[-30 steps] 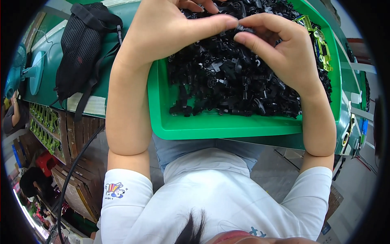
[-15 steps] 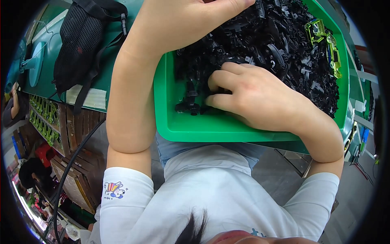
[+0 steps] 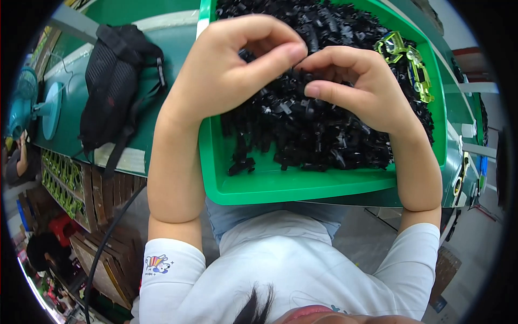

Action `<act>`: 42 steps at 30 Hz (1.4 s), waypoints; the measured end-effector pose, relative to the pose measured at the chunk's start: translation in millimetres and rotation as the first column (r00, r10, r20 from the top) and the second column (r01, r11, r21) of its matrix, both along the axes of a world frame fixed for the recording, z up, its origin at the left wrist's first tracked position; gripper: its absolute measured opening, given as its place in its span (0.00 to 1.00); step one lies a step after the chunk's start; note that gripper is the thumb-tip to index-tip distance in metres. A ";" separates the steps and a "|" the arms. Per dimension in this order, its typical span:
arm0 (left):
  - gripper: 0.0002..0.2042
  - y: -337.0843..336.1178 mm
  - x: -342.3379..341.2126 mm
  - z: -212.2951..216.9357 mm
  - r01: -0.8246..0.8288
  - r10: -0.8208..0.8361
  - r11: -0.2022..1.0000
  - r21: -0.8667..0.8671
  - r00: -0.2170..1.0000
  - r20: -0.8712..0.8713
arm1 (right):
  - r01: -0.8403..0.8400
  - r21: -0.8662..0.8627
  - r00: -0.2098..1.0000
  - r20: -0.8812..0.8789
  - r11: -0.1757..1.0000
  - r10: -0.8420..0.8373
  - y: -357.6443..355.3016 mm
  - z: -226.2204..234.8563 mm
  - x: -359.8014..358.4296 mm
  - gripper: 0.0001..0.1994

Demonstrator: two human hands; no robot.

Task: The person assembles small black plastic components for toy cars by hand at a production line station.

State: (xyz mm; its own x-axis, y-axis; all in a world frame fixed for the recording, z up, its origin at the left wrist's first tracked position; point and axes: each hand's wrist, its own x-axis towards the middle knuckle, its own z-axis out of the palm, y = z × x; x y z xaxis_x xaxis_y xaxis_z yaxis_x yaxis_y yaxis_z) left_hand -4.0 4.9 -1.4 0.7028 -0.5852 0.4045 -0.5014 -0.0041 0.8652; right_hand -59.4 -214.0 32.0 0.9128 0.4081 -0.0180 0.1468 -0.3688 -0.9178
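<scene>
A green plastic bin (image 3: pixel 302 191) is heaped with small black plastic parts (image 3: pixel 318 143). Over the heap my left hand (image 3: pixel 229 70) has its thumb and forefinger pinched together. Almost touching those fingertips is my right hand (image 3: pixel 369 86), its fingers curled inward and its thumb a little lower. A small dark bit shows where the fingertips meet, but it blends with the black parts behind, so its kind cannot be made out. Two clear yellow-green plastic pieces, an upper one (image 3: pixel 392 46) and a longer one (image 3: pixel 420 75), lie on the heap by the bin's right wall.
Left of the bin, a black mesh bag (image 3: pixel 116 86) with straps lies on the green tabletop (image 3: pixel 181 46). A turquoise fan (image 3: pixel 51 110) stands farther left. Below the table edge are a rack of green pieces (image 3: pixel 62 181) and a black cable (image 3: pixel 108 237). Another person's arm (image 3: pixel 22 156) shows at far left.
My right hand has come up out of the black parts near the bin's front and now meets my left hand. My left hand appears lower in the view, its fingertips now visible.
</scene>
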 end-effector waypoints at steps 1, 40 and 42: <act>0.09 1.6 -1.5 3.7 0.027 -0.030 0.998 0.059 0.998 0.059 | 0.028 0.051 1.000 0.007 0.998 -0.029 -1.1 -2.2 1.0 0.12; 0.08 0.6 5.7 -7.6 -0.243 0.250 0.967 0.080 0.964 -0.093 | 0.087 -0.636 0.996 0.055 0.766 -0.068 -118.4 44.6 -79.7 0.13; 0.07 0.1 6.5 -7.0 -0.232 0.239 0.969 0.082 0.967 -0.087 | 0.090 -0.752 0.988 -0.015 0.653 -0.153 -136.1 30.9 -94.8 0.16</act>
